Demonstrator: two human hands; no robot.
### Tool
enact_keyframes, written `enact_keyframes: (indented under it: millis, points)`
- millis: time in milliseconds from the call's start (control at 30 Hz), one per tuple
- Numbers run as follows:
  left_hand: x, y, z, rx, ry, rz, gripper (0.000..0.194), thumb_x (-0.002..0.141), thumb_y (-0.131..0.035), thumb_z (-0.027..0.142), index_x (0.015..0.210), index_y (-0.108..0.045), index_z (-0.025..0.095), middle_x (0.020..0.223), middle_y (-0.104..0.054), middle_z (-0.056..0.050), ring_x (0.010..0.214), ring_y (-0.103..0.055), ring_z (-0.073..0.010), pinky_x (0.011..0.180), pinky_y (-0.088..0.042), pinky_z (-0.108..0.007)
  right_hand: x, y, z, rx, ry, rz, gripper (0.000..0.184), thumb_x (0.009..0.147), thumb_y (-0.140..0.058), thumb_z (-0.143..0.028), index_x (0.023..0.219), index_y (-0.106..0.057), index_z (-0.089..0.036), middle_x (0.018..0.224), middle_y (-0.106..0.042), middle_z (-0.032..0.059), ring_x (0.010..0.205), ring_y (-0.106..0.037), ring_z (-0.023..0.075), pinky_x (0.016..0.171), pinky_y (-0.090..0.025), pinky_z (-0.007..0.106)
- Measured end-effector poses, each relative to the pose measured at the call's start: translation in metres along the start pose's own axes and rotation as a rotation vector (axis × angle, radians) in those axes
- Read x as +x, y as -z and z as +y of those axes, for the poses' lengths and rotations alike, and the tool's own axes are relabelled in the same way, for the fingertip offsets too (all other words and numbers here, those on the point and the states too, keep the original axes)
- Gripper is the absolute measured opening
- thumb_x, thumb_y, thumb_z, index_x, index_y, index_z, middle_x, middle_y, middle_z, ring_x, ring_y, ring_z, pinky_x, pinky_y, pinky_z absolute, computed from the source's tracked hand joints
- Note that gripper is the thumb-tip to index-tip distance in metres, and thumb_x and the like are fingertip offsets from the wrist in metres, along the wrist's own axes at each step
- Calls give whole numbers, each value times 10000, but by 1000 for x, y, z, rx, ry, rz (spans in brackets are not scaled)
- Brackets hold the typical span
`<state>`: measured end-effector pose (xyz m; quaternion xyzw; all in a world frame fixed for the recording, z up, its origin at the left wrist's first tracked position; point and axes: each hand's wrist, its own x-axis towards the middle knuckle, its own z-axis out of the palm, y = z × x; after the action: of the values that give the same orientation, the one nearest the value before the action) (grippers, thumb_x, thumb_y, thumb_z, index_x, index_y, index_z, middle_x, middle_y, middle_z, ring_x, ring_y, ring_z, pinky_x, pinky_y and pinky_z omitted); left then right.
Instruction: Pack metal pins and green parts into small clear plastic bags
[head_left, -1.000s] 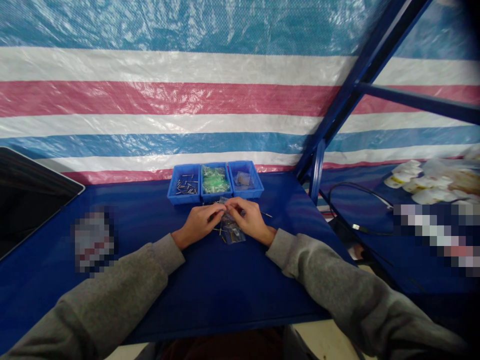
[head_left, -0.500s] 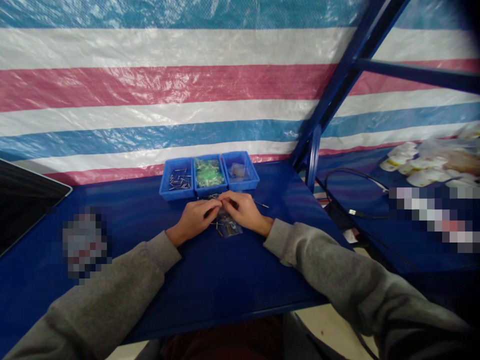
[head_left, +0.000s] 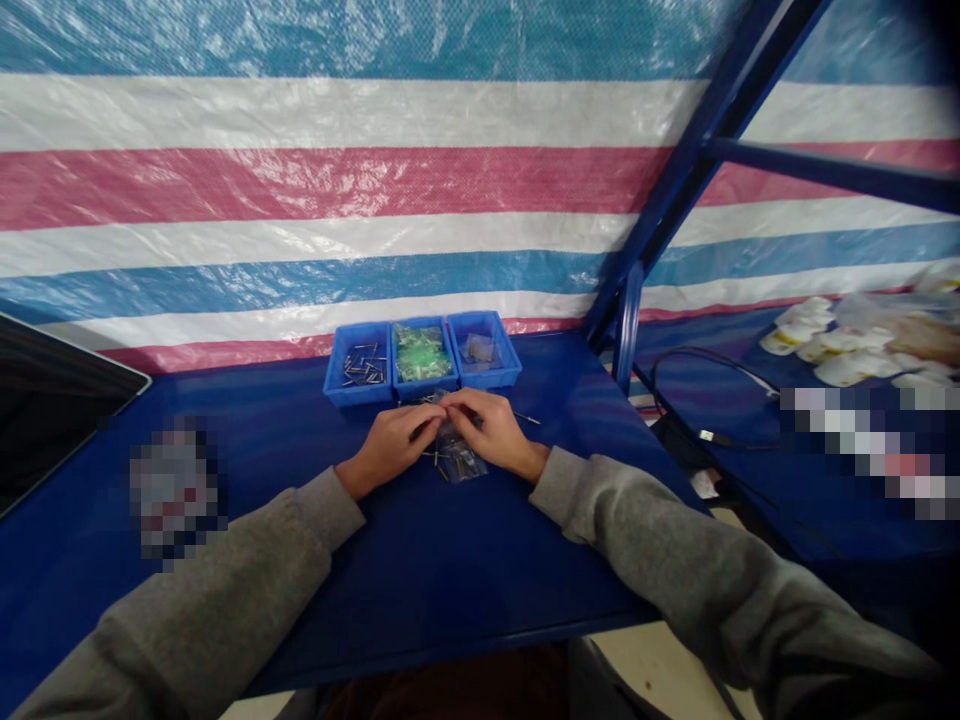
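My left hand [head_left: 394, 440] and my right hand [head_left: 491, 428] meet fingertip to fingertip over a small clear plastic bag [head_left: 459, 458] on the blue table [head_left: 420, 560]. Both pinch the bag's top edge with closed fingers. The bag holds several small metal pins. A few loose pins [head_left: 526, 417] lie on the table beside my right hand. Just behind my hands stand three small blue bins: the left bin [head_left: 358, 372] holds metal pins, the middle bin [head_left: 420, 356] green parts, the right bin [head_left: 482, 352] small clear bags.
A dark screen [head_left: 52, 400] lies at the left edge. A blurred patch [head_left: 176, 490] sits on the table's left. A blue metal frame post [head_left: 628, 330] stands to the right. Beyond it are a black cable [head_left: 697, 400] and white tape rolls [head_left: 840, 350]. A striped tarp hangs behind.
My hands stay pinched on the bag with only small finger movements. The view shifted slightly with my head.
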<state>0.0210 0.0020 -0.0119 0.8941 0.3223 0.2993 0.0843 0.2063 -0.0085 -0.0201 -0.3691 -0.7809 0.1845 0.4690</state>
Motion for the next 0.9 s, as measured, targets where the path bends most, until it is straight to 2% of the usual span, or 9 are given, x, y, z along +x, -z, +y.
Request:
enact_keyframes:
  millis: [200,267,367,467,533,767,900]
  points:
    - [2,5,2,-50,67,122,157,869,-487,250,941,-598,167,897,-653,-43,793,-609,-137,745,-476,-253,-3,-1,7,75,-75,20,340,810,-444,-102,1091,-604,-205,853,-678,19,748,-633,149,763,-491,294]
    - [3,7,4,-73,72,139,153,865,-492,251,938,-596,166,896,-642,-49,809,-602,-142,751,-478,-262,-3,-3,7,100,-109,41,315,826,-459,-132,1095,-603,-208,882,-683,21,773,-643,156,768,-497,298]
    - [4,9,6,-103,56,153,152,855,-513,254,947,-595,165,910,-636,-55,858,-595,-152,794,-475,-280,-2,-4,5,93,-136,54,191,853,-496,-215,973,-644,-199,857,-677,26,743,-637,150,720,-496,270]
    - [4,9,6,-108,46,168,172,843,-538,261,976,-590,165,925,-635,-59,876,-593,-156,815,-473,-290,0,-3,1,51,-117,81,141,849,-534,-274,850,-647,-189,762,-636,19,681,-594,135,664,-475,249]
    - [4,8,6,-104,46,174,161,840,-544,261,959,-590,163,916,-632,-58,869,-590,-153,812,-472,-288,2,-2,0,15,-90,122,141,838,-553,-295,825,-642,-187,793,-601,29,710,-569,135,662,-464,250]
    - [4,7,4,-68,87,163,128,859,-509,257,902,-583,161,885,-624,-49,835,-580,-146,782,-462,-276,3,0,-4,15,-43,119,136,861,-515,-256,898,-631,-195,883,-553,48,821,-545,151,710,-466,265]
    - [2,7,4,-56,149,185,136,866,-497,268,891,-578,161,836,-631,-29,759,-588,-131,722,-456,-247,2,0,-4,27,-55,151,177,848,-510,-217,992,-612,-207,1026,-505,69,831,-547,147,686,-488,265]
